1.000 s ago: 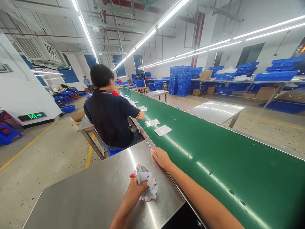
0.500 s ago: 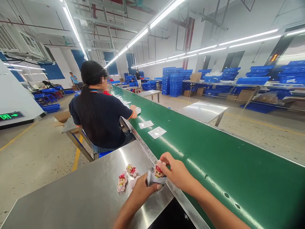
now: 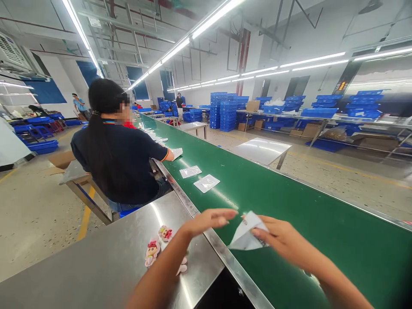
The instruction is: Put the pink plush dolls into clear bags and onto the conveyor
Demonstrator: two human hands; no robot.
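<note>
My right hand (image 3: 280, 236) pinches a white plastic bag (image 3: 247, 234) with dark print above the green conveyor belt (image 3: 289, 193). What lies inside the bag is hidden. To the left of the bag, my left hand (image 3: 210, 221) is open, fingers stretched toward it and apart from it. On the metal table, beside my left forearm, lie small pink doll figures: one with a red bow (image 3: 152, 252), another doll figure (image 3: 165, 233) behind it, and a third pink piece (image 3: 183, 266) partly covered by the forearm.
Two flat packets, a nearer packet (image 3: 207, 183) and a farther packet (image 3: 190, 171), lie on the belt. A co-worker (image 3: 116, 150) in a dark shirt sits at the belt's left side, touching another packet (image 3: 177, 153). The metal table (image 3: 80, 266) borders the belt's steel rail (image 3: 212, 240).
The doll figure that my right hand was pushing into the bag is out of sight. The bag has passed from my left hand to my right and moved right over the belt; my left hand has opened.
</note>
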